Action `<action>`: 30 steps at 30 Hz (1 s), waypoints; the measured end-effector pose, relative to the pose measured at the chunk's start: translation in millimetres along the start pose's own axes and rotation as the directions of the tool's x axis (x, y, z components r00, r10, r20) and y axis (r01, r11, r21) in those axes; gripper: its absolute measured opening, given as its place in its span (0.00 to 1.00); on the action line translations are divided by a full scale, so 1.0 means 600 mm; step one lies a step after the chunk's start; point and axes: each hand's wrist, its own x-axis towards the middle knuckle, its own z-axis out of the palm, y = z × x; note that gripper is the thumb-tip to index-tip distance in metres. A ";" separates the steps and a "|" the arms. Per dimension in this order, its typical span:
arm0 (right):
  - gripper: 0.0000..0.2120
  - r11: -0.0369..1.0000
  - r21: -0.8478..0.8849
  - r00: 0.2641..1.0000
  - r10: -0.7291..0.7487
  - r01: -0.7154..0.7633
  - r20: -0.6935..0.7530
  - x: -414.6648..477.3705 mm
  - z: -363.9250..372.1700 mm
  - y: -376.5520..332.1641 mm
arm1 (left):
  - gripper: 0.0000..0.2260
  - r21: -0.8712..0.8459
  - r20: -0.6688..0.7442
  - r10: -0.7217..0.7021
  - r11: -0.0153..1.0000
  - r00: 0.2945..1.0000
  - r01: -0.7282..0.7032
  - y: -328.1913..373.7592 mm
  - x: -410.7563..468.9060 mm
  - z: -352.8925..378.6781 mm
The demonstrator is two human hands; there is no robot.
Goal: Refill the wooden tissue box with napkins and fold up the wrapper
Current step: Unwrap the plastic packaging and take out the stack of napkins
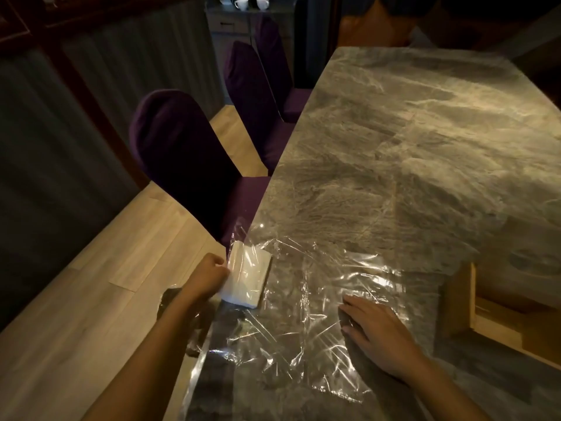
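Observation:
A clear plastic wrapper (306,299) lies spread and crinkled over the near left part of the marble table (425,147). A white stack of napkins (247,276) rests at the table's left edge, partly under the wrapper. My left hand (211,276) is closed against the stack's left side, pinching the napkins or the wrapper's edge; which one is unclear. My right hand (376,332) lies flat with fingers spread, pressing on the wrapper. The wooden tissue box (473,317) sits open at the right, cut off by the frame edge.
Three purple chairs (182,159) line the table's left side, the nearest close to the napkins. Wooden floor (76,314) shows at the left. A cabinet with white cups (243,3) stands far back.

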 end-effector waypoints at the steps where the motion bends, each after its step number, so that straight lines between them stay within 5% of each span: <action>1: 0.20 1.000 -0.014 0.999 -0.015 0.015 -0.037 0.002 -0.001 -0.002 | 0.15 0.085 -0.086 0.039 0.996 0.995 -0.032 -0.005 -0.006 0.004; 4: 0.16 0.995 -0.091 0.982 -0.058 0.042 -0.179 0.009 -0.007 -0.007 | 0.15 0.394 -0.293 0.338 0.895 0.894 -0.210 -0.011 -0.037 0.022; 7: 0.20 0.980 -0.187 0.956 -0.115 0.064 -0.271 0.014 -0.011 -0.011 | 0.18 0.588 -0.157 0.485 0.746 0.860 -0.314 -0.022 -0.071 0.065; 10: 0.22 0.960 -0.263 0.947 -0.170 0.096 -0.274 0.012 -0.010 -0.011 | 0.21 0.724 -0.014 0.421 0.630 0.907 -0.281 -0.042 -0.074 0.105; 16: 0.20 0.922 -0.358 0.938 -0.244 0.145 -0.248 -0.016 -0.007 -0.013 | 0.22 0.685 0.070 0.471 0.618 0.879 -0.385 -0.032 -0.020 0.122; 25: 0.16 0.867 -0.319 0.895 -0.433 0.382 -0.106 -0.065 0.035 -0.072 | 0.19 0.724 0.258 0.491 0.472 0.832 -0.503 0.058 0.055 0.144; 30: 0.13 0.864 -0.275 0.884 -0.459 0.422 -0.086 -0.072 0.057 -0.103 | 0.19 0.623 0.432 0.509 0.428 0.745 -0.654 0.083 0.047 0.190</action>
